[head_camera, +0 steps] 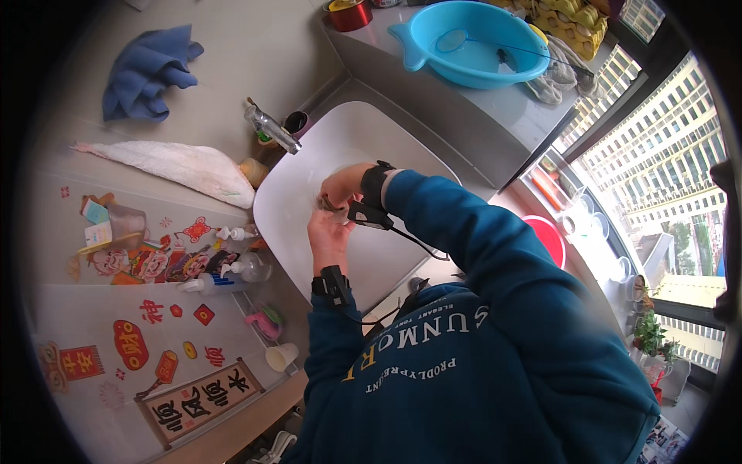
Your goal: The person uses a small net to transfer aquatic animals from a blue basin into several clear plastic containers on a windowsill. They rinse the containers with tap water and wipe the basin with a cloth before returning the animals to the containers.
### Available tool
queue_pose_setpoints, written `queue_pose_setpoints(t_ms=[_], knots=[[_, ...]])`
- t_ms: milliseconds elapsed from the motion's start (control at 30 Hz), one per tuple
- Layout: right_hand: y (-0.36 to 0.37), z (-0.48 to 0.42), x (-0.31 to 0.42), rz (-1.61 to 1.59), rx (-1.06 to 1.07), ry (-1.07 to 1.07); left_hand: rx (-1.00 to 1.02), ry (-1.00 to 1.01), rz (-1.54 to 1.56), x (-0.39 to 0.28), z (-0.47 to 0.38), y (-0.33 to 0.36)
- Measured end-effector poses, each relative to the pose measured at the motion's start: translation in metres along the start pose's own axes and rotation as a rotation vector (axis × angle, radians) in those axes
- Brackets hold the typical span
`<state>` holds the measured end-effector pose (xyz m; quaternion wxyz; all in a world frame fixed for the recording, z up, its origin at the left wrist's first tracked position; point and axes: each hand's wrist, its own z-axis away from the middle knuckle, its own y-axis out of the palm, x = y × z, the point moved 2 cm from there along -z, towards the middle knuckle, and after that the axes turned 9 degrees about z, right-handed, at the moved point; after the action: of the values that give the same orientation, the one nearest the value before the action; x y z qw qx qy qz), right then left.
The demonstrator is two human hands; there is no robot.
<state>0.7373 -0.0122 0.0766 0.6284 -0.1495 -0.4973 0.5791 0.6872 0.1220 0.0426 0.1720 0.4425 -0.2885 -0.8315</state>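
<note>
Both of my hands are close together over a white ceramic washbasin (371, 133). My right hand (345, 184) bends in from above with curled fingers. Just beneath it, my left hand (329, 239) has its fingers raised towards the right. Between them they hold a small greyish-brown object (328, 204), mostly hidden by the fingers; its kind cannot be made out. A chrome faucet (273, 130) juts over the basin's rim, to the upper left of my hands. Whether water runs from it is not visible.
Soap pump bottles (249, 268) and a paper cup (282, 356) stand left of the basin. A white towel (179, 168) and a blue cloth (152, 75) hang on the wall. A blue plastic tub (446, 61) with a small net rests on the ledge above.
</note>
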Motion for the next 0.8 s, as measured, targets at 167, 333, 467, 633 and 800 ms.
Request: queue_pose_setpoints(t_ms=[167, 333, 467, 633, 800], knots=[[0.000, 0.005, -0.004, 0.276, -0.205, 0.152, 0.023, -0.020, 0.012, -0.004, 0.010, 0.010], [0.010, 0.015, -0.001, 0.283, -0.086, 0.000, 0.028, 0.011, 0.069, -0.002, 0.003, 0.002], [-0.010, 0.022, -0.001, -0.035, -0.003, -0.031, 0.019, 0.121, -0.003, -0.006, 0.005, 0.003], [-0.037, 0.050, -0.021, -0.130, -0.060, 0.003, 0.024, 0.364, -0.090, -0.018, 0.014, 0.009], [-0.032, 0.092, -0.048, -0.006, -0.063, -0.002, -0.105, 0.544, -0.409, -0.036, 0.012, -0.006]])
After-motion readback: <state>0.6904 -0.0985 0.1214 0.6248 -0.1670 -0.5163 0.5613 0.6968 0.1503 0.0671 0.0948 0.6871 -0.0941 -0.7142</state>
